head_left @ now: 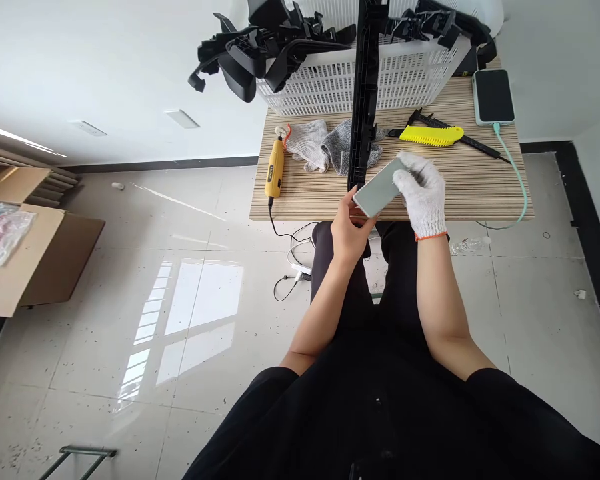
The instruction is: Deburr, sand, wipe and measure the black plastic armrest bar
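A flat, pale grey-green rectangular block (379, 189) is held tilted above the table's front edge; its exact kind I cannot make out. My bare left hand (350, 227) grips its lower left end with the fingers wrapped around the sides. At the upper right end, my right hand (422, 190), in a white knitted glove with an orange cuff, has its fingers and thumb closed on the block. Just behind the block, a long black plastic strip (364, 100) leans from the basket down to the table's front.
On the wooden table (320, 207) lie a yellow corded tool (275, 170), grey gloves (307, 143), a yellow-handled cutter (433, 136), black calipers (480, 147) and a cabled phone (494, 98). A white basket (310, 87) holds black plastic parts (250, 57). A cardboard box (55, 260) stands left.
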Demonstrator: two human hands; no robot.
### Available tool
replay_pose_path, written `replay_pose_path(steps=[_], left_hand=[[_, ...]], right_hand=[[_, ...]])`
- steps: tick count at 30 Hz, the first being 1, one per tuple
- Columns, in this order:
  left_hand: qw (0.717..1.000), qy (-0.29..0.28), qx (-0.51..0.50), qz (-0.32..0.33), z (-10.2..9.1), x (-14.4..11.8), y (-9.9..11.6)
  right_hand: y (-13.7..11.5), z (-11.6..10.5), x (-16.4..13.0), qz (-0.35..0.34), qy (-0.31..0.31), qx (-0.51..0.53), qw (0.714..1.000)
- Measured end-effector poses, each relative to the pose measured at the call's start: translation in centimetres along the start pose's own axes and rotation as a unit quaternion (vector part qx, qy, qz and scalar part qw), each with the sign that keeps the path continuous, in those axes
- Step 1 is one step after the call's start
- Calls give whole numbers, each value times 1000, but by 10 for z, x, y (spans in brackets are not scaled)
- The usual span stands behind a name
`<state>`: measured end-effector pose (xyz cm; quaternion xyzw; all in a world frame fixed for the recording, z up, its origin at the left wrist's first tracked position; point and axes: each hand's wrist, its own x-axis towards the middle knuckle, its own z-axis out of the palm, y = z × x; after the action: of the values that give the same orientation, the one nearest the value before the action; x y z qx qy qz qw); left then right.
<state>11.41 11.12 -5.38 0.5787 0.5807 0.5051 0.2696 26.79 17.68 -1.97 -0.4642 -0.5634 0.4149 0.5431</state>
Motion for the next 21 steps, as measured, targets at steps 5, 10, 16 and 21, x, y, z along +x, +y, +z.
replay_pose_path(steps=[5, 10, 16, 21], left_hand=[[1000, 1, 0, -1, 0, 0, 0], [1000, 1, 9, -5, 0, 0, 0], [1000, -11, 9, -7, 1, 1, 0], [1000, -3, 10, -6, 1, 0, -1]], right_hand=[[-1, 4, -2, -10, 92, 2, 996], [1, 4, -3, -10, 51, -3, 999], [-1, 3, -8, 8, 92, 14, 996], [2, 1, -7, -2, 104, 20, 994]])
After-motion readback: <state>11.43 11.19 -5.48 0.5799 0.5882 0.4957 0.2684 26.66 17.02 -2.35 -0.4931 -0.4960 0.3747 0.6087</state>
